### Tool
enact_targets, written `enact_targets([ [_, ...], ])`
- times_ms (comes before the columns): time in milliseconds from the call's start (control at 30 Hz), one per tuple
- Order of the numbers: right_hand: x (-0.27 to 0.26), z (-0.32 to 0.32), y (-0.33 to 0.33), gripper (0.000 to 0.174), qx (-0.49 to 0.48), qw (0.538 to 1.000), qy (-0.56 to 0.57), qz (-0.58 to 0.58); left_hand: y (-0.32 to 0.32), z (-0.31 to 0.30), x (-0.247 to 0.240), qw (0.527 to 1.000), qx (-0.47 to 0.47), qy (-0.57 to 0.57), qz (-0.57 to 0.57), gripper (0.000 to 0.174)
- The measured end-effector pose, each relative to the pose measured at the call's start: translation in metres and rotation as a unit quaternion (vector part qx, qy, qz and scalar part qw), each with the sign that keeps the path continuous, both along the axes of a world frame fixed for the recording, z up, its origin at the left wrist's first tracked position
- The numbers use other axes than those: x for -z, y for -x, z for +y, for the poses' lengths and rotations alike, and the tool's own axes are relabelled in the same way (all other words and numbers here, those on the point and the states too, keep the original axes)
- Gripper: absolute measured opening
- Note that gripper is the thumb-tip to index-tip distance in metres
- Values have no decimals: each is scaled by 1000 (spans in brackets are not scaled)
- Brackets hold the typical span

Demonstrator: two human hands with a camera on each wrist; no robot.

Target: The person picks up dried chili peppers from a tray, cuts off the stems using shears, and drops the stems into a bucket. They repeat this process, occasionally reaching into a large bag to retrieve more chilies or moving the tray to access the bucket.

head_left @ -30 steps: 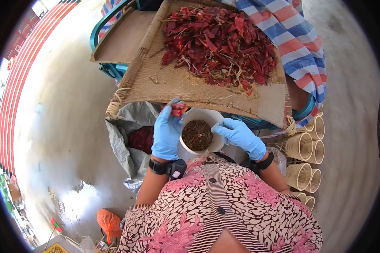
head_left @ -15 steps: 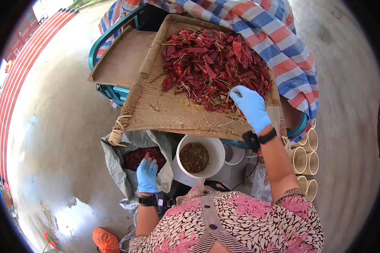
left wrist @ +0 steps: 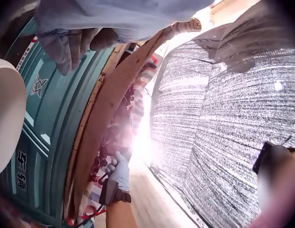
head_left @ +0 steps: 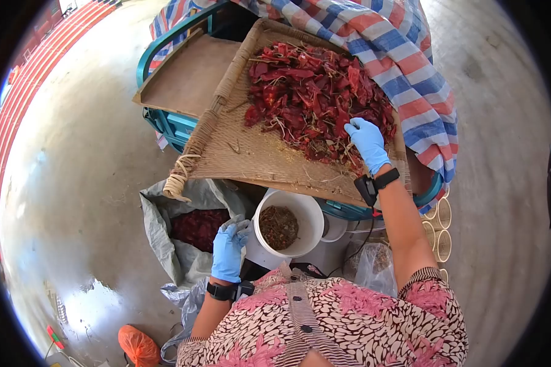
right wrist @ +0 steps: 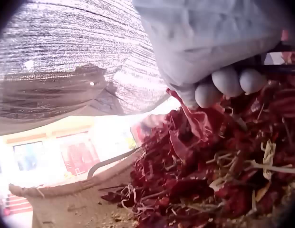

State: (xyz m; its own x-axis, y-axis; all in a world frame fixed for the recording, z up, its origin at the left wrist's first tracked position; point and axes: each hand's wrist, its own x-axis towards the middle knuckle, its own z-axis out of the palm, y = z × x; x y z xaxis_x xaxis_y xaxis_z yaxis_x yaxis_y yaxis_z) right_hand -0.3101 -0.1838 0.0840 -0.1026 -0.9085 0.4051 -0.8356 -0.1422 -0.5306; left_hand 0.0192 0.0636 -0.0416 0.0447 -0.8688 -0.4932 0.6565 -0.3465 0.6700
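Dried red chilies [head_left: 312, 92] lie heaped on a woven bamboo tray [head_left: 220, 162]. My blue-gloved right hand [head_left: 368, 144] is at the heap's near right side, fingers curled. In the right wrist view, a red chili [right wrist: 202, 121] shows at its thumb and fingertip. A dark narrow thing [right wrist: 280, 69] shows beneath the palm there. My gloved left hand [head_left: 228, 254] hangs between a grey sack [head_left: 156, 229] and a white bucket [head_left: 315, 229], its fingers loosely bent with nothing in them. Red chilies [head_left: 199, 229] fill part of the sack; brown scraps [head_left: 278, 227] lie in the bucket.
A teal plastic chair [head_left: 177, 125] stands under the tray, with a brown board [head_left: 187, 73] at its left. Striped cloth [head_left: 404, 67] drapes over the back right. Several open cane-coloured cylinders [head_left: 442, 244] and a clear bag [head_left: 376, 269] are at the right.
My right hand has moved from above the bucket up to the chili heap. My left hand, which held red chili pieces, dipped to the sack and now hangs beside the bucket without them.
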Motion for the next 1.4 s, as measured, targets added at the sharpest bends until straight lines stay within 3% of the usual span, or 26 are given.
enact_targets([
  [100, -13, 9, -2, 34, -40, 958, -93, -268, 12, -8, -45, 990, 60, 90, -91, 36],
  [167, -46, 52, -18, 36, -92, 894, -207, -386, 23, -14, -77, 971, 101, 169, -135, 36],
  [233, -43, 86, -37, 41, -119, 741, -318, -579, 35, -22, -83, 951, 128, 242, -146, 42],
  [300, -36, 117, -43, 40, -179, 605, -423, -651, 54, -27, -107, 920, 124, 314, -202, 51],
  [333, -36, 128, -50, 37, -155, 536, -439, -705, 63, -30, -120, 908, 105, 326, -239, 57],
  [367, -24, 135, -47, 34, -203, 497, -464, -705, 73, -31, -132, 896, 90, 338, -273, 64],
  [433, -32, 155, -53, 33, -164, 455, -484, -729, 91, -35, -140, 864, 78, 361, -342, 75],
  [500, -17, 166, -50, 30, -217, 382, -493, -751, 105, -41, -138, 825, 83, 380, -410, 84],
  [533, -11, 171, -48, 29, -244, 346, -496, -758, 116, -44, -139, 789, 37, 425, -442, 77],
  [633, -18, 191, -43, 29, -232, 391, -520, -723, 127, -43, -137, 748, 56, 464, -472, 65],
  [667, -18, 194, -37, 33, -242, 405, -510, -719, 135, -35, -139, 774, 22, 437, -458, 46],
  [767, -32, 196, -16, 33, -211, 678, -408, -574, 131, -38, -111, 772, 68, 415, -477, 32],
  [833, -42, 193, 0, 28, -220, 761, -335, -509, 134, -33, -123, 784, 46, 405, -468, 22],
  [900, -47, 198, 2, 24, -262, 782, -231, -516, 130, -31, -128, 779, 64, 405, -475, 20],
  [933, -51, 197, 3, 24, -295, 833, -194, -426, 129, -30, -131, 758, 67, 417, -498, 19],
  [1000, -58, 194, 7, 24, -346, 902, -114, -233, 127, -27, -136, 758, 107, 423, -484, 19],
  [1167, -59, 183, -3, 29, -407, 911, -36, -62, 118, -30, -131, 732, 168, 463, -470, 20],
  [1267, -44, 185, -6, 29, -425, 903, -34, -47, 112, -23, -145, 624, 186, 472, -595, 22],
  [1333, -39, 187, -6, 26, -445, 888, -87, -76, 111, -17, -136, 703, 195, 449, -516, 22],
  [1400, -51, 194, -3, 26, -415, 803, -340, -259, 110, -12, -131, 797, 226, 405, -388, 21],
])
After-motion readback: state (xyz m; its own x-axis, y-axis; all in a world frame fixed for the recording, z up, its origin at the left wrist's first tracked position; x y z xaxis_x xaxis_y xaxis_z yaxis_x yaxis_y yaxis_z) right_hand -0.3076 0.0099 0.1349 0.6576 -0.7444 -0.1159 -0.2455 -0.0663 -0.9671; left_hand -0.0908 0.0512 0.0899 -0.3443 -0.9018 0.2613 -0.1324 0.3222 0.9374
